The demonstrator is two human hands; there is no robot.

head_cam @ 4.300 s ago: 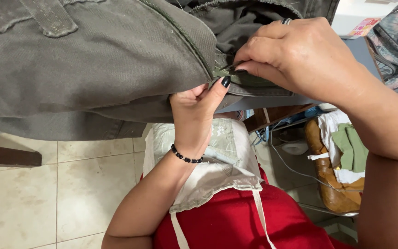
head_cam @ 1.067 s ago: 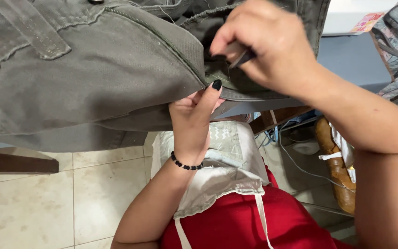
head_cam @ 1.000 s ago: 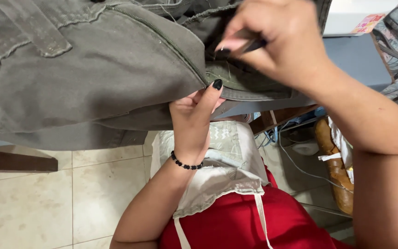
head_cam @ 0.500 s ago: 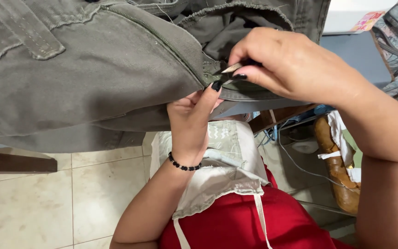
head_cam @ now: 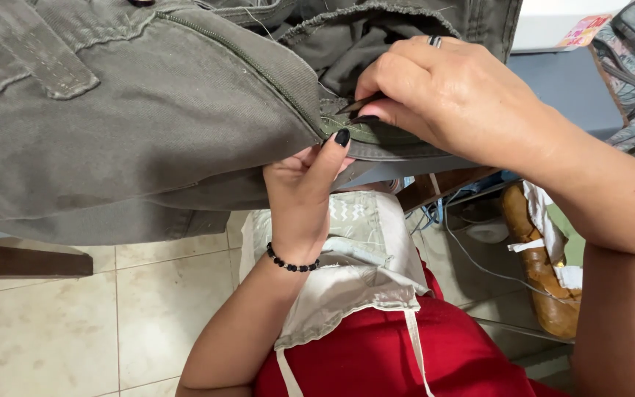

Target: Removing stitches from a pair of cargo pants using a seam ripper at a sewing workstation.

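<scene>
— Two hands on one garment; where is it lying?

— The grey-green trousers point(head_cam: 148, 125) hang over the near edge of the worktop point(head_cam: 575, 88), spread from the left side of the view towards the middle. Their zip seam point(head_cam: 259, 77) runs on a slant, from upper left down to lower right, and ends right where both hands meet.

— What is each hand doing?

— The left hand point(head_cam: 303, 191) comes up from below the cloth, fingers curled under the fold and the thumb pressed on top, so it pinches the trouser edge at the foot of the zip. The right hand point(head_cam: 457, 95) comes in from the right and above, its fingertips pressed together on a thin dark tool point(head_cam: 358, 104); I cannot tell what kind. The tip points left, roughly along the seam.

— Which is nearer the spot?

— Both touch it. The right hand sits on top, the left just under it, thumb beside the tool tip.

— Anything else about?

— A pale apron point(head_cam: 347, 265) over red clothing, tiled floor point(head_cam: 60, 331) below.
</scene>
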